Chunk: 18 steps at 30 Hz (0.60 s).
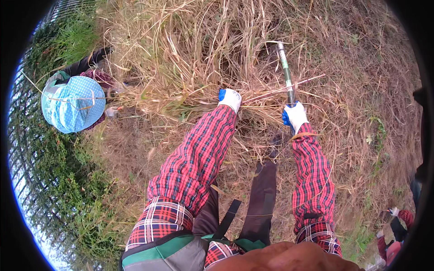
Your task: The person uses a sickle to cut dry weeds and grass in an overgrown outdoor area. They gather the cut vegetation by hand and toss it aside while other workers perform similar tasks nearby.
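My left hand (230, 99), in a white work glove with a blue palm, is closed around a bunch of long dry grass (259, 98). Stalks stick out of the fist to both sides. To its right, my right hand (295, 115) wears a matching glove and grips a green-and-silver shafted hand tool (285, 69), perhaps a sickle. The shaft points away from me, and loose stalks cross it near the glove. A thin strip shows at its far silver end, but I cannot tell whether that is a blade or a straw.
Tall dry grass (193, 44) stands ahead; flattened straw (366, 101) covers the right. At left a person in a blue dotted hat (74, 103) bends over the grass, before green shrubs (64, 179) and a metal fence (17, 162). Another person's sleeve (405, 216) shows lower right.
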Tool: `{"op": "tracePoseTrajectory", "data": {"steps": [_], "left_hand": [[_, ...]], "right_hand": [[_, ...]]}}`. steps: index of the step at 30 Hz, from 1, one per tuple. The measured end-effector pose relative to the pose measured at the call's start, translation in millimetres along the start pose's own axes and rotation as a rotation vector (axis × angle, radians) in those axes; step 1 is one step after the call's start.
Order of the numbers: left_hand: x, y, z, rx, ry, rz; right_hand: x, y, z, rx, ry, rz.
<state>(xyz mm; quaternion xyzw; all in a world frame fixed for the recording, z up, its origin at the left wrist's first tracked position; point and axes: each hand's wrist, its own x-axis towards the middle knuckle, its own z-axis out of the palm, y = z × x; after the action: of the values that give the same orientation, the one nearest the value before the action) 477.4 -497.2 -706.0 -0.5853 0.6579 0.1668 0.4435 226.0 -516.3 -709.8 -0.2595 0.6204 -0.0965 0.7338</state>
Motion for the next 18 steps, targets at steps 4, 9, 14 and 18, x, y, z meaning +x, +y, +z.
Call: {"op": "tracePoseTrajectory", "data": {"steps": [4,9,14,18], "left_hand": [[3.3,-7.9,-6.5,0.012,0.034,0.012],[-35.7,-25.4,20.6,-0.018,-0.008,0.087],[-58.4,-32.9,42.5,-0.037,0.148,0.020],[-45.2,-32.1,39.5,-0.017,0.086,0.029]], "right_hand": [[-73.1,33.3,-2.8,-0.125,0.114,0.269],[-230.6,110.7,-59.2,-0.032,0.103,0.275],[-208.7,58.4,-79.2,-0.072,0.192,0.344],[-40.4,20.8,-7.2,0.241,0.162,0.049]]}}
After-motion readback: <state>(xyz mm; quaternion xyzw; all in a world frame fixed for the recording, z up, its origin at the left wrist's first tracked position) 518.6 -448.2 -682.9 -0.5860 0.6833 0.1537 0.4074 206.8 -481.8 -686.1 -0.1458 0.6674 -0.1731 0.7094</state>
